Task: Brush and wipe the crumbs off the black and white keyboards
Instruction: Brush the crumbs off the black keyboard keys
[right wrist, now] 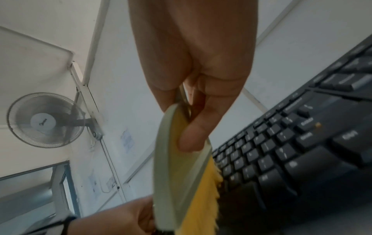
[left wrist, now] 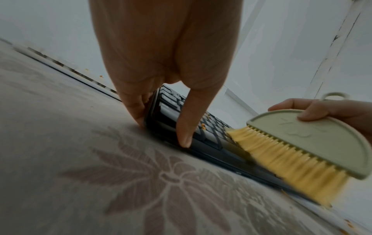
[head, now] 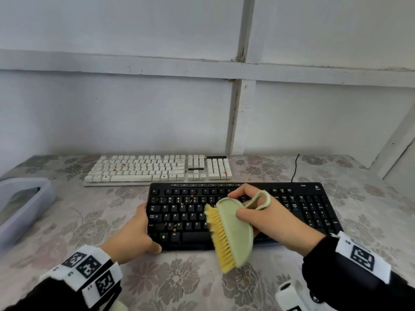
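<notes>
Bench [head: 370,221]: floral cloth below a white panelled wall.
Left hand [head: 132,234]: grips the black keyboard [head: 310,207] at its left end — thumb on the front edge.
White keyboard [head: 157,168]: just behind, crumbs on keys.
Right hand [head: 267,216]: pinches a green brush [head: 233,230], yellow bristles over the black keys.

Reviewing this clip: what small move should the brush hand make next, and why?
Probably sweep the brush leftward across the black keyboard. The right hand holds it mid-board with bristles facing left, crumbs lie on the left keys, and the left hand steadies that end.
</notes>
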Demonstrator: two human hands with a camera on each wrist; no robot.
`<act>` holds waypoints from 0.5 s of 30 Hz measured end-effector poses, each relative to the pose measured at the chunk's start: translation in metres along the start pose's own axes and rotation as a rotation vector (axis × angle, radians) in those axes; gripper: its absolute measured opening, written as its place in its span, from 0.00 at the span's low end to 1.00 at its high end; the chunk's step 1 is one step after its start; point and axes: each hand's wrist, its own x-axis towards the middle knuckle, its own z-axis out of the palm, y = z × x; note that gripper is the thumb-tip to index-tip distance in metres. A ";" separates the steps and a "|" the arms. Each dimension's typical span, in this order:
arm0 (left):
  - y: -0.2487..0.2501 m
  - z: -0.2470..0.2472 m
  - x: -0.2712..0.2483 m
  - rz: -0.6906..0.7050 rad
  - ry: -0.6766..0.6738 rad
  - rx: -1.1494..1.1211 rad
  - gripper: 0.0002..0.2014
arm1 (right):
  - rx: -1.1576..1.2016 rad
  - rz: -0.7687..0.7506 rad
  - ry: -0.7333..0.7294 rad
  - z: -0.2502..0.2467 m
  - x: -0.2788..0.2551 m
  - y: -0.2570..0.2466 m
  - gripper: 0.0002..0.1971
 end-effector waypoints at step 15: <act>-0.010 -0.003 0.003 0.059 -0.038 -0.046 0.45 | -0.014 -0.001 -0.009 0.005 0.000 -0.003 0.13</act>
